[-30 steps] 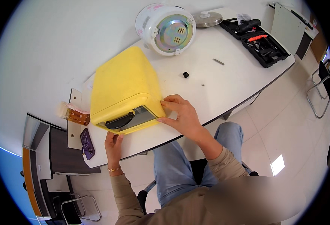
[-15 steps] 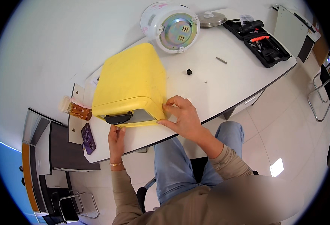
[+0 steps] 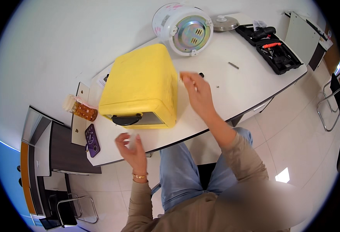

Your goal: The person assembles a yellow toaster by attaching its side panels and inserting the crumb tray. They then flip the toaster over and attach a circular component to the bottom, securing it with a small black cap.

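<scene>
A yellow countertop oven (image 3: 139, 77) with a black handle (image 3: 126, 120) and a dark window in its front stands on the white table, its front toward me. My left hand (image 3: 132, 151) hovers off the front lower edge, thumb and fingers apart and curved, touching nothing. Beside the oven's right side is my right hand (image 3: 199, 94), raised, with loosely bent fingers pointing at that side; a narrow gap separates them from it. Motion blurs these fingertips a little, and I see nothing held there. A small black knob (image 3: 201, 74) shows partly behind that hand.
Behind the oven lies a white pot body (image 3: 191, 34), metal base facing me, beside a lid (image 3: 225, 24). A black tool case (image 3: 278, 58) lies open at right. A metal bit (image 3: 234, 65), a purple phone (image 3: 92, 141) and a jar (image 3: 80, 109) also lie around.
Both hands have come off the oven's lower front. The right hand has moved farther back along the right side; the left has drawn toward me. The view has shifted slightly.
</scene>
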The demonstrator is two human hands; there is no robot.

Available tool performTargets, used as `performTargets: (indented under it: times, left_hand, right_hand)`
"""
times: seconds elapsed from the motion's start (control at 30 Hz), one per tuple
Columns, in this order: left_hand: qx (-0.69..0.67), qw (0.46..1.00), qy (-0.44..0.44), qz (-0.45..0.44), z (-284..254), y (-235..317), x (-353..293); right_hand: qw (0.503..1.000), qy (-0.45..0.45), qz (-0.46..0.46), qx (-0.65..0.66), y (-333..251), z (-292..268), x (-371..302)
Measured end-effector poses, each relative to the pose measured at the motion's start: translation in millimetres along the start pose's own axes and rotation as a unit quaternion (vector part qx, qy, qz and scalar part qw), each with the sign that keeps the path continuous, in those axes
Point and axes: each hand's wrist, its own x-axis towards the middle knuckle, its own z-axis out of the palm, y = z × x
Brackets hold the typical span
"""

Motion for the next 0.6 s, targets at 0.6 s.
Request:
performTargets:
  times: [0.6]
  left_hand:
    - [-0.053,0.994,-0.070,0.065,59,58,-16]
  right_hand:
    - [0.988,-0.075,0.109,0.077,65,41,97]
